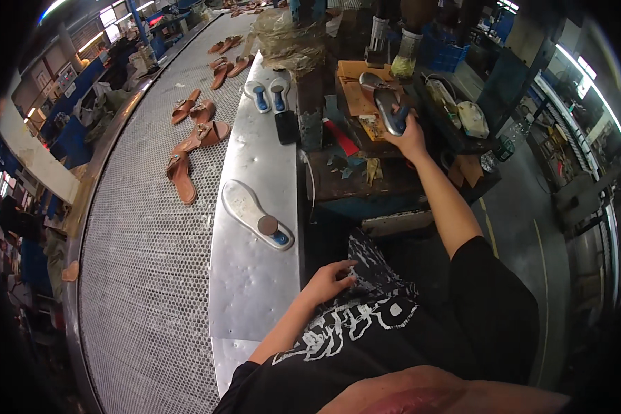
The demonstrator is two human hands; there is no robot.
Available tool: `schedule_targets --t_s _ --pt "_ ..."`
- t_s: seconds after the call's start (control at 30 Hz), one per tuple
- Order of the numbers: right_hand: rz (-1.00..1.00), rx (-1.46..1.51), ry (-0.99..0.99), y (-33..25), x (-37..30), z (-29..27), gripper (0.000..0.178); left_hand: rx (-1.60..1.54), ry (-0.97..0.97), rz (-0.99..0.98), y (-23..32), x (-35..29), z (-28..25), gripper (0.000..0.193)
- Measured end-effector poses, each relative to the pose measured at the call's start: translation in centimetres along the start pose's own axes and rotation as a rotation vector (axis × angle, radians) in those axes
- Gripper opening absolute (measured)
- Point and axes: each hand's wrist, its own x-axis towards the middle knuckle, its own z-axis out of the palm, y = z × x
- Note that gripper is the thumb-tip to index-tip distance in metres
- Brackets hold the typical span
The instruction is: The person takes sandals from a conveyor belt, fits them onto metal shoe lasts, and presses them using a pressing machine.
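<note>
My right hand [410, 140] reaches out over a cluttered workbench [366, 188]. Its fingers are closed on the near end of a shiny grey sole-shaped piece [386, 109] with a dark blue patch by the hand. The piece's far end lies over orange-brown sheets [355, 93]. Close to my body, my left hand [330, 281] hovers with loosely bent fingers apart, holding nothing. To its left, a white shoe sole [241, 201] lies on the metal ledge [255, 297], with a round brown disc [268, 225] and a blue patch at its near end.
Two more white soles [259, 100] and a dark phone-like slab [286, 127] lie farther up the ledge. Several brown sandals [181, 178] sit on the mesh conveyor [138, 276]. On the bench are a red strip [340, 136] and a dark tray [455, 114]. A post [310, 90] rises beside the ledge.
</note>
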Motion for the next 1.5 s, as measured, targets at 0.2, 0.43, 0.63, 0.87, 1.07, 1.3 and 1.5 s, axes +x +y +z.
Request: schedule_targets --t_s 0.2,0.43,0.63,0.87,1.07,1.3,1.5 --pt "-0.017 -0.155 0.044 3.7 2.8 1.3 0.08 -0.083 -0.022 0.06 -0.7 1.0 0.0 0.042" --pt "-0.097 -0.074 0.14 3.5 4.8 1.9 0.075 -0.026 -0.094 0.141 -1.7 0.5 0.5 0.047" --pt "0.026 0.071 0.119 3.6 6.7 2.2 0.055 -0.043 0.011 0.056 -1.6 -0.5 0.0 0.05" --pt "-0.04 -0.167 -0.104 9.9 10.9 -0.8 0.052 0.047 0.028 0.142 -2.4 1.1 0.9 0.053" --pt "-0.035 -0.149 -0.185 10.7 12.9 1.5 0.063 0.189 0.086 0.15 -1.7 1.0 1.6 0.05" --pt "-0.148 -0.326 0.096 11.2 8.2 2.9 0.084 0.296 -0.012 0.214 -2.7 1.9 1.9 0.054" --pt "-0.129 0.468 0.179 -7.7 -12.1 5.4 0.054 -0.588 0.373 0.424 -1.7 1.9 1.8 0.063"
